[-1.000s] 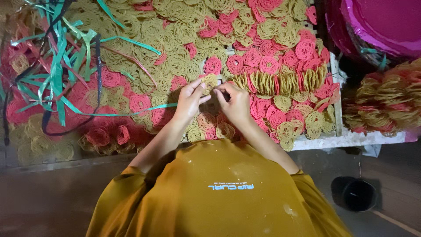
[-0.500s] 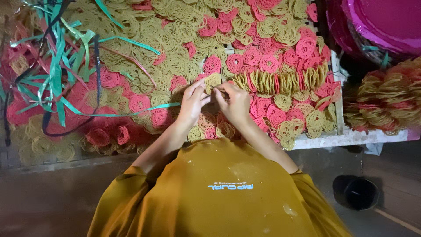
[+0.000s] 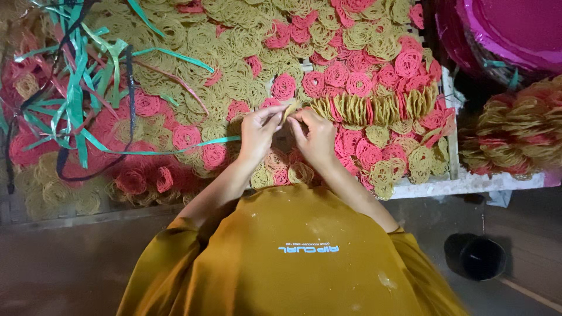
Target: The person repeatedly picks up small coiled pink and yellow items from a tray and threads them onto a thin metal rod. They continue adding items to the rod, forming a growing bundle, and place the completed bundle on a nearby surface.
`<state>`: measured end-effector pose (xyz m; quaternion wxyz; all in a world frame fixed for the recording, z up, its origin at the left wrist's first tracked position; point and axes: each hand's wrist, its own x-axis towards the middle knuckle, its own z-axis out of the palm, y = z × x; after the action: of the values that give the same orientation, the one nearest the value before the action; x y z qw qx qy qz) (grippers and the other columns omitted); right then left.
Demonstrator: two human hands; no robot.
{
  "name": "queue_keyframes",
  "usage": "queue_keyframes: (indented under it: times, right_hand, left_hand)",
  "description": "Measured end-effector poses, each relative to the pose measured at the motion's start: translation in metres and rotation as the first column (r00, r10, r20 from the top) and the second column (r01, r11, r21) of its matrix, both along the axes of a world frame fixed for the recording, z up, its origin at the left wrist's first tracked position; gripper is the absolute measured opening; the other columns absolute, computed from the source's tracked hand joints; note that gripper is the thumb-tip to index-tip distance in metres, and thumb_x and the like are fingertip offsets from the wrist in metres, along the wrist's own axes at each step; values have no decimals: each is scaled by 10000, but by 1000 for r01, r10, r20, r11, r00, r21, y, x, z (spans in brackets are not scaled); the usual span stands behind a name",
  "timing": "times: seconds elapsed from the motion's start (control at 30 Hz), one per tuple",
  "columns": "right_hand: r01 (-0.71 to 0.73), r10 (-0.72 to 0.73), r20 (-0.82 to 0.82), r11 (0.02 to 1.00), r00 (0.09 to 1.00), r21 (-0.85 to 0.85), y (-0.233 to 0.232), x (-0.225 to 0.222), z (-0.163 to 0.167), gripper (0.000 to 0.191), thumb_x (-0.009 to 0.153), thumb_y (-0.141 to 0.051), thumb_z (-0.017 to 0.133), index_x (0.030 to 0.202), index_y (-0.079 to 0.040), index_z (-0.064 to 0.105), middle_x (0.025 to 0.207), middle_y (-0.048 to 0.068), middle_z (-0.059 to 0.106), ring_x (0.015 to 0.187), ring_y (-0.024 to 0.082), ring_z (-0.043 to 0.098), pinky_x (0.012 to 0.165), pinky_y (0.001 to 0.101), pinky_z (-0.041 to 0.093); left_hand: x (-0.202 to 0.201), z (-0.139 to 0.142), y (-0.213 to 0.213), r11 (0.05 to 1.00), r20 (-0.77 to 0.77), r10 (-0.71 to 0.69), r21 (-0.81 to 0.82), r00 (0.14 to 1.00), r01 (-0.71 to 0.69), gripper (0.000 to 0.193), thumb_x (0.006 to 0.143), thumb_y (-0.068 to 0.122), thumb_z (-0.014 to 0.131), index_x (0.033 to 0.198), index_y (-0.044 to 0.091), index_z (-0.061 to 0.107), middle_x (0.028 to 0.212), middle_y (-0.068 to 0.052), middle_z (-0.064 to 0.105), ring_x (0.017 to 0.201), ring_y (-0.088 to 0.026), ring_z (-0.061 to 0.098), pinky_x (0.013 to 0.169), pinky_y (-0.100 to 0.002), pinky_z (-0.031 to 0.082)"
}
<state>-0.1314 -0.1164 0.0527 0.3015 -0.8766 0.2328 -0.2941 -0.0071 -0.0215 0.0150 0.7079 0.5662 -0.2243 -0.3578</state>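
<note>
A wide bed of round noodle-like crackers, yellow and pink, lies spread out in front of me. My left hand (image 3: 259,133) and my right hand (image 3: 316,136) meet over its middle, fingertips pinching the same yellow cracker (image 3: 291,109). That cracker sits at the left end of a row of upright stacked crackers (image 3: 374,108), yellow and pink, running to the right. A thin green plastic strip (image 3: 175,146) leads in toward my left hand. My mustard-yellow shirt fills the lower part of the view.
A tangle of green and dark plastic strips (image 3: 76,99) lies at the left. Tied cracker bundles (image 3: 515,134) sit at the right, a magenta basin (image 3: 515,29) at the top right, a small black cup (image 3: 481,257) on the floor. The white tray edge (image 3: 468,182) runs below the crackers.
Both hands stay together at the left end of the upright row; only the fingers have shifted slightly on the cracker.
</note>
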Motion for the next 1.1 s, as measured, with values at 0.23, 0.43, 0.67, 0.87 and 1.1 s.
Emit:
queue_keyframes:
  times: [0.23, 0.43, 0.67, 0.87, 1.1]
  right_hand:
    - [46, -58, 66, 985, 996, 169, -8, -8, 13, 236, 950, -8, 610, 1181, 12, 650, 1159, 168, 608, 958, 284, 713, 785, 347, 602]
    - [-99, 97, 93, 995, 991, 14, -19, -15, 6, 120, 948, -3, 662, 1063, 16, 689, 1147, 172, 671, 1085, 290, 657, 958, 400, 522]
    - [-109, -99, 299, 787, 949, 607, -35, -25, -16, 155, 1071, -38, 535, 1075, -12, 688, 1013, 71, 733, 933, 118, 701, 794, 256, 547]
    - [-99, -115, 247, 697, 962, 710, -32, -16, -16, 137, 1022, -35, 579, 1041, -13, 713, 959, 45, 722, 830, 81, 705, 670, 216, 543]
    - [-70, 54, 71, 967, 996, 246, -14, -15, -5, 49, 947, -38, 724, 949, 6, 745, 828, 96, 693, 721, 176, 644, 665, 321, 507]
  left_hand:
    - [1, 59, 11, 995, 721, 70, 1, 690, -102, 188, 941, 45, 724, 1103, 125, 775, 1029, -46, 782, 820, -140, 726, 928, -320, 588]
    - [-1, 78, 2, 995, 863, 101, -85, 495, -55, 160, 984, 126, 720, 1137, 163, 746, 1021, -5, 732, 958, -204, 740, 1202, -534, 432]
    - [-30, 24, 28, 829, 775, -542, 428, 324, 360, 461, 706, 253, 874, 1099, 116, 676, 1183, -121, 533, 1147, -343, 521, 987, -473, 453]
    - [-30, -8, 29, 721, 600, -693, 562, 400, 406, 284, 829, 178, 783, 1080, 99, 678, 1172, -109, 621, 1178, -291, 600, 1018, -422, 507]
    - [29, -13, 23, 961, -172, -203, 154, 964, 230, 353, 1062, 94, 475, 1396, 72, 586, 1318, -100, 667, 1205, -215, 673, 1063, -382, 551]
